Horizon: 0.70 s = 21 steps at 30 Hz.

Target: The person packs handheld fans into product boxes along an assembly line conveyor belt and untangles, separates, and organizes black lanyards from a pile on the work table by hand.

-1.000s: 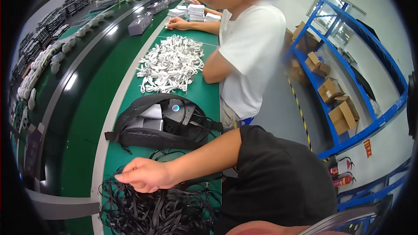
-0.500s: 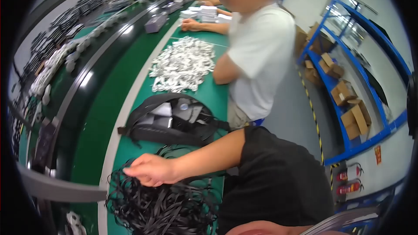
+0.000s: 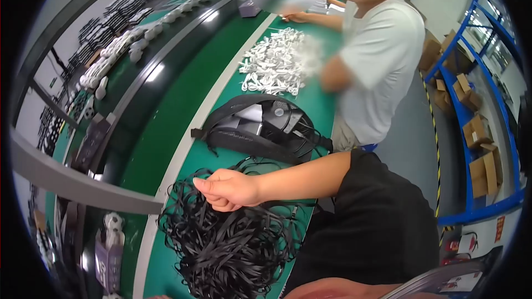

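Green conveyor belt (image 3: 160, 116) runs along the far side of the tabletop (image 3: 194, 161), with a pale rail between. Blue rack (image 3: 482, 210) stands across the aisle, cartons on it.

Person in white shirt (image 3: 382, 50) is further along, one arm over the tabletop.

Black cord pile (image 3: 233, 254): flat cords, loose and tangled, on the tabletop right in front of the wearer. Probably heaped there for short reach.

Black mesh bag (image 3: 238, 141): open, just beyond the cords, lying between them and the white cable pile (image 3: 271, 61). Boxy items and black leads inside; the gaping top looks meant for easy access. White cables are folded in small bundles, likely to limit snagging.

Right hand (image 3: 230, 188): over the bag-side edge of the cord pile, fingers curled in, thumb pressed along them. Can't tell if a cord is pinched; nothing clearly hangs from the grip.

Left hand (image 3: 160, 297): seems to be just a sliver at the bottom edge, beside the cords. Finger state and any hold can't be told.
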Motion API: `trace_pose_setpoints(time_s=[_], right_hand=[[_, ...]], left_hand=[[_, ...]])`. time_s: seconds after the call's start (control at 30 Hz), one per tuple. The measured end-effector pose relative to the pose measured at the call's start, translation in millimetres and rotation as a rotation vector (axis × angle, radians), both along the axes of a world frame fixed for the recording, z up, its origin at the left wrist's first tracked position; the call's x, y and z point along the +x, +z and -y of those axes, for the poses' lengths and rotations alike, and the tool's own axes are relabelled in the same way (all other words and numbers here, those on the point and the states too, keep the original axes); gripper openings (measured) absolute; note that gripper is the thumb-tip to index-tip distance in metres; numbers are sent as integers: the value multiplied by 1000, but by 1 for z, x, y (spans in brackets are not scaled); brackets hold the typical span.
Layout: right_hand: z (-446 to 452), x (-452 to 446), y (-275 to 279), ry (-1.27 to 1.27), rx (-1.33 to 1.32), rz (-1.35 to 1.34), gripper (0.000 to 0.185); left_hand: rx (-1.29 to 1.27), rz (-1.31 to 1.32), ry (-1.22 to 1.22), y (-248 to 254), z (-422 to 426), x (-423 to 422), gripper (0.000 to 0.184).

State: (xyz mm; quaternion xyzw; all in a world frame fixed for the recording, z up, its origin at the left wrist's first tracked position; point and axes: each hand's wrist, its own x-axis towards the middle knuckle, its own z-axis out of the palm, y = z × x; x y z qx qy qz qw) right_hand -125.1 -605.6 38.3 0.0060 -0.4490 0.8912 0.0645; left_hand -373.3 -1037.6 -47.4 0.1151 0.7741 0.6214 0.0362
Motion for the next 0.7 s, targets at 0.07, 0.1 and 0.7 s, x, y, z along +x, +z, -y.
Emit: trace_pose_setpoints(time_s=[0.07, 0.1, 0.7], right_hand=[[7, 0, 7, -66, -94, 137, 48], [7, 2, 8, -94, -96, 160, 39], [20, 14, 22, -166, 55, 59, 30]], left_hand=[[350, 112, -41, -1, -15, -1, 34], [521, 136, -10, 1, -10, 4, 33], [135, 123, -27, 76, -50, 68, 25]])
